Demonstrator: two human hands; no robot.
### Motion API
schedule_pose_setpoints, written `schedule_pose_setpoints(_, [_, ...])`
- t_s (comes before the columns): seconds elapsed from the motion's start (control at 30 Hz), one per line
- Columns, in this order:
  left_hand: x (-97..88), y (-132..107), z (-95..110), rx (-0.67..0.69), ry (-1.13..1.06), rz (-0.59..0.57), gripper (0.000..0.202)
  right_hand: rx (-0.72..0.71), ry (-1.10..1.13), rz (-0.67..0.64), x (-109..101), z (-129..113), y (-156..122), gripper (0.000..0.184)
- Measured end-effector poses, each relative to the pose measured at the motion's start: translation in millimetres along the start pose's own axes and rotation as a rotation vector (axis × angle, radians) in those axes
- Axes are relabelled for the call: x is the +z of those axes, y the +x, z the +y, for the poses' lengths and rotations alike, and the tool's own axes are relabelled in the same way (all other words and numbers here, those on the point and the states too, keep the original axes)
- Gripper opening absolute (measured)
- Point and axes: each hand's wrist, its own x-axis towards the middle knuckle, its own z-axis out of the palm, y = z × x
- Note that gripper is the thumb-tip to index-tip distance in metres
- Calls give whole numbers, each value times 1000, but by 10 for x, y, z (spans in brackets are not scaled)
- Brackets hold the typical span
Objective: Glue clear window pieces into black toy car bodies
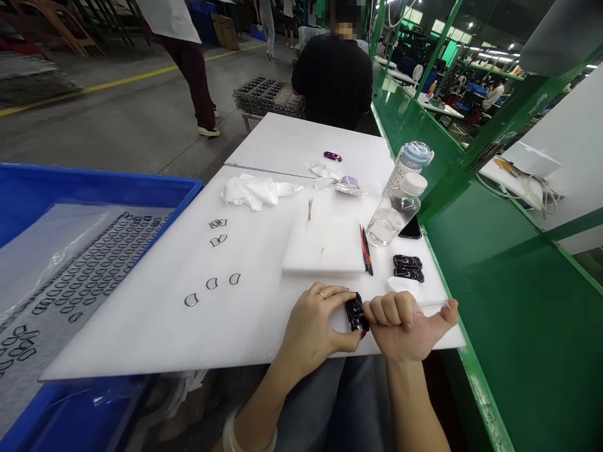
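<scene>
Currently, the left hand (320,321) is pinching a glossy black piece (354,310) just above the bench (245,336), its fingers closing on the upper and lower ends, so the piece is sitting between index finger and thumb. The right hand (406,323) is curling its fingers around a pale thin stick (432,304), its knuckles pointing at the piece's right side; whether they are touching it, I cannot tell.

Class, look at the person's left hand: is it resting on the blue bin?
No, the left hand holds a glossy black piece between its thumb and fingers.
</scene>
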Motion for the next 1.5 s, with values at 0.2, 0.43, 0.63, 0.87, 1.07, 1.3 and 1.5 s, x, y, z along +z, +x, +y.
schedule_pose_setpoints(0.2, [2,-8,-9,1,6,0,50,-9,-55,-39,19,-9,28,67])
schedule_pose_setpoints(0.43, [2,6,6,-10,7,-6,49,-49,-163,13,92,1,32,68])
schedule_pose_setpoints(0.63, [13,-9,10,-33,10,-18,51,-148,-212,19,102,58,-16,65])
schedule_pose_setpoints(0.87, [20,-2,9,-55,9,-21,51,-247,-263,63,128,109,-76,65])
schedule_pose_setpoints(1.07, [10,-8,15,-41,9,-11,50,-304,-313,107,125,66,-93,68])
schedule_pose_setpoints(1.3, [6,12,36,-46,8,-5,48,-265,-339,102,112,54,-86,66])
schedule_pose_setpoints(1.5, [19,-1,11,-38,33,-12,50,-281,-367,57,126,45,-101,60])
